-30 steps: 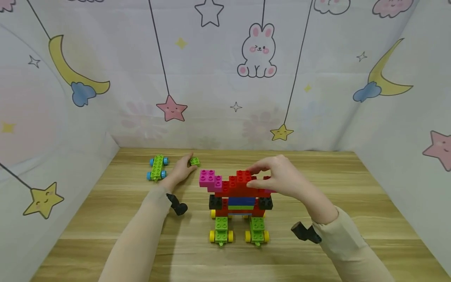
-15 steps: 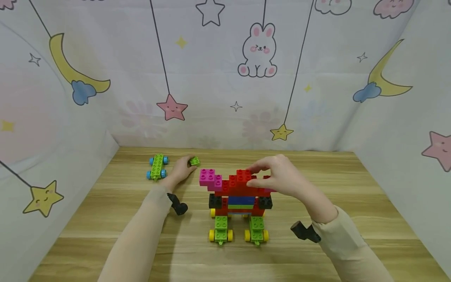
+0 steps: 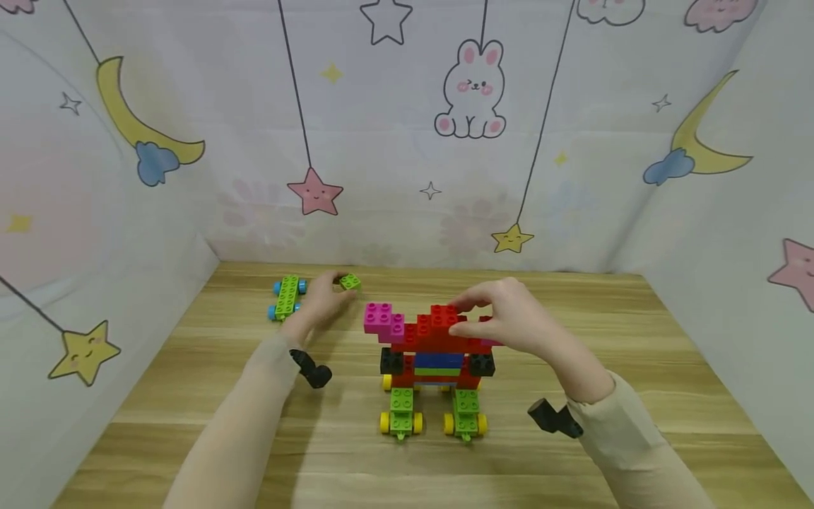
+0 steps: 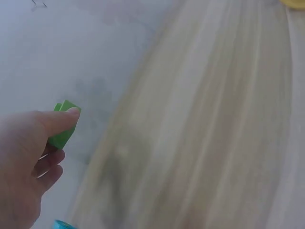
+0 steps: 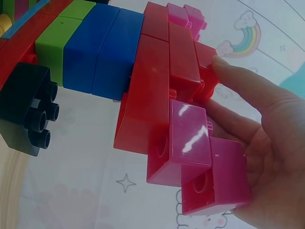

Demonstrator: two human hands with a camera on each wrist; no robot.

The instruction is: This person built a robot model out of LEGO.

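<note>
At the back left of the table, my left hand (image 3: 326, 298) pinches a small lime green brick (image 3: 350, 282). In the left wrist view that green brick (image 4: 64, 133) sits between thumb and fingers, above the wood. My right hand (image 3: 509, 317) grips the top red brick (image 3: 443, 316) of a tall brick build, thumb on the near side. The build has pink bricks (image 3: 379, 318) at its upper ends, black bricks (image 3: 391, 361) at the sides and blue bricks (image 3: 439, 360) in the middle. It stands on green wheeled bases (image 3: 402, 412) with yellow wheels. The right palm hides part of the pink end.
Left of my left hand lies a long green wheeled base (image 3: 288, 295) with blue wheels. A printed cloth (image 3: 381, 233) hangs behind and at both sides of the wooden table (image 3: 547, 466).
My left hand has taken the green brick from the table and raised it slightly. My right hand stays on the red brick. The head view has shifted a little.
</note>
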